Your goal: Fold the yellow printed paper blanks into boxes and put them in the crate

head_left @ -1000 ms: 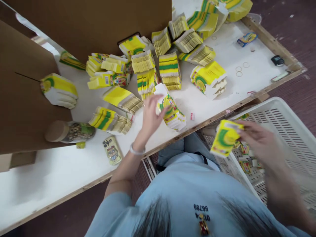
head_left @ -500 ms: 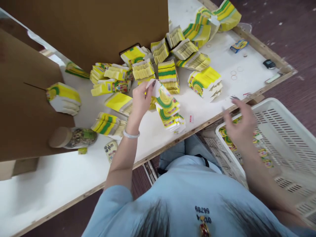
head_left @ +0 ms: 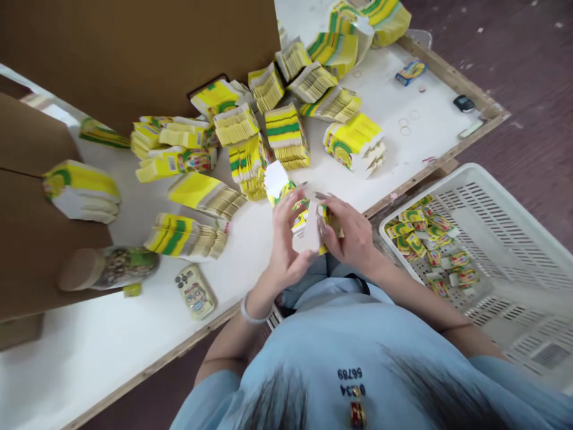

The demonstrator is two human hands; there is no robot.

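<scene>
At the table's front edge, a small white and yellow carton [head_left: 308, 232] is between my two hands, its white inner side partly turned up. My left hand [head_left: 285, 242] curves round its left side with thumb and fingers. From the right, my right hand [head_left: 351, 233] grips the carton with bent fingers. Just beyond my left hand lies a loose group of flat cartons [head_left: 276, 178], partly hidden by the fingers. Bundles of flat yellow and green cartons [head_left: 286, 134] spread over the table behind.
To the right stands a white plastic basket [head_left: 514, 239] holding several small made-up cartons [head_left: 416, 230]. On the white table [head_left: 250, 269] are a phone [head_left: 196, 291], a lidded jar [head_left: 128, 267], a small blue box [head_left: 410, 71] and a black fob [head_left: 464, 103]. Large cardboard boxes [head_left: 134, 54] rise at the back left.
My right hand has come from over the basket to meet my left hand. My left hand has drawn the carton back toward my body, and both hands now hold it. The view has shifted.
</scene>
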